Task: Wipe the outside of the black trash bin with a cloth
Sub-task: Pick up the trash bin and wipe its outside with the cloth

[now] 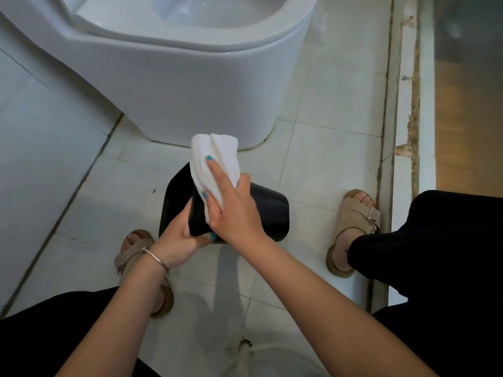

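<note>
The black trash bin (272,210) is held tilted above the tiled floor, between my feet and in front of the toilet. My left hand (179,238) grips the bin's near rim from below, thumb inside the opening. My right hand (231,210) holds a white cloth (215,159) and presses it against the bin's upper side. The cloth bunches up past my fingers toward the toilet. Part of the bin is hidden behind my right hand and the cloth.
A white toilet (177,77) stands close ahead. My sandalled feet (353,229) rest on the pale tiles on both sides of the bin. A raised door threshold (402,131) runs along the right. A white wall (40,131) closes the left.
</note>
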`<action>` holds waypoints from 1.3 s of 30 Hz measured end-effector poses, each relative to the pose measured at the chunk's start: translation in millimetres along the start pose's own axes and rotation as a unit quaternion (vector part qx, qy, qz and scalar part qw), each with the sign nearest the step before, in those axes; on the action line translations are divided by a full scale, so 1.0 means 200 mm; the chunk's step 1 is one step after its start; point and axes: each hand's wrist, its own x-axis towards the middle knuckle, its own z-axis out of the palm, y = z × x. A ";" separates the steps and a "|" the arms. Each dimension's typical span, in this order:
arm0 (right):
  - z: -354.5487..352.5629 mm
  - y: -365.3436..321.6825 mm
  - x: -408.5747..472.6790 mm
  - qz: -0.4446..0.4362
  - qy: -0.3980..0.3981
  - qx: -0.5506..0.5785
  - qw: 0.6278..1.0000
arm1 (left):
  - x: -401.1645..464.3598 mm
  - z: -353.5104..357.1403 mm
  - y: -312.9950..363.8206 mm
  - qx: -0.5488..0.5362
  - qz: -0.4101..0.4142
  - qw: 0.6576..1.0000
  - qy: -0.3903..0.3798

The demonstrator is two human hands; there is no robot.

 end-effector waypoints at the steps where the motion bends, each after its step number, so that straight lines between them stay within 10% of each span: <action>1: 0.00 0.02 0.01 -0.004 0.003 0.000 1.000 | 0.01 -0.01 0.00 -0.006 -0.004 1.000 -0.001; 39: -0.19 0.53 0.12 0.256 0.055 0.003 0.965 | -0.01 -0.11 -0.11 0.002 -0.093 0.994 0.057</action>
